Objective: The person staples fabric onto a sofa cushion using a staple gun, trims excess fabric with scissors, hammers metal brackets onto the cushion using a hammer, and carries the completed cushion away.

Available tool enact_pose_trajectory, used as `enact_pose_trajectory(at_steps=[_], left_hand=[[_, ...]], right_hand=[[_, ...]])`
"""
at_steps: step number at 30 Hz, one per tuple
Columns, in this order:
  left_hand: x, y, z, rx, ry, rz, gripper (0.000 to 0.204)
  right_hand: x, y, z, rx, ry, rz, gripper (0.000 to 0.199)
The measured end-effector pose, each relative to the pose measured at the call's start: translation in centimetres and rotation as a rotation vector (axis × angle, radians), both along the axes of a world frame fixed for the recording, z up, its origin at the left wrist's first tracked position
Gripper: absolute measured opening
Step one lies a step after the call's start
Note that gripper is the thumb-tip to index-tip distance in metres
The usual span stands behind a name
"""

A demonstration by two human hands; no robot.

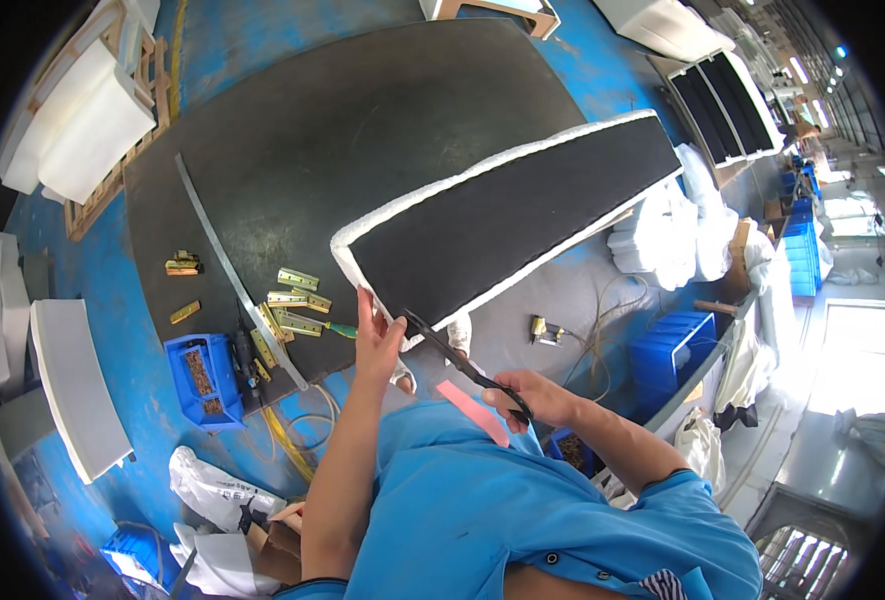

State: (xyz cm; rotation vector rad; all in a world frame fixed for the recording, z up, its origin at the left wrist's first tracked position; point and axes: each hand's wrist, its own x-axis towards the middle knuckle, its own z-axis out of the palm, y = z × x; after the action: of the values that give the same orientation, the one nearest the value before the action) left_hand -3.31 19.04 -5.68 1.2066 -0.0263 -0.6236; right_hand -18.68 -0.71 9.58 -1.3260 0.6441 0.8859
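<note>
A long black panel (522,215) with white padded edging lies tilted across the dark table, its near end sticking out over the table's front edge. At its near left corner my left hand (373,345) is closed on the white edging, thumb and fingers pinching it. My right hand (534,397) grips the handles of black scissors (454,355). The blades reach the panel's near corner beside my left thumb; whether they are apart cannot be made out. A pink strip (473,413) lies against my blue shirt, below the scissors.
On the dark table (312,130) are metal brackets (299,300), a long metal strip (224,260) and a green-handled screwdriver (340,330). A blue bin (205,382) of small fasteners hangs at its near left edge. Right of me, a staple gun (545,331) sits near a coiled hose.
</note>
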Motion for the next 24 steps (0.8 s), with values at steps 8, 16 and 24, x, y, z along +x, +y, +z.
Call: enact_pose_trajectory(at_steps=[8, 16, 24], left_hand=[[-0.2, 0.1, -0.7, -0.028, -0.020, 0.014, 0.093], [-0.2, -0.1, -0.5, -0.017, -0.020, 0.017, 0.091], [0.1, -0.3, 0.4, -0.047, -0.005, 0.031, 0.091]], right_hand=[[0.4, -0.5, 0.3, -0.029, 0.004, 0.027, 0.059], [-0.6, 0.3, 0.0, -0.002, -0.022, -0.068, 0.059], [-0.8, 0.8, 0.2, -0.037, -0.023, -0.069, 0.050]])
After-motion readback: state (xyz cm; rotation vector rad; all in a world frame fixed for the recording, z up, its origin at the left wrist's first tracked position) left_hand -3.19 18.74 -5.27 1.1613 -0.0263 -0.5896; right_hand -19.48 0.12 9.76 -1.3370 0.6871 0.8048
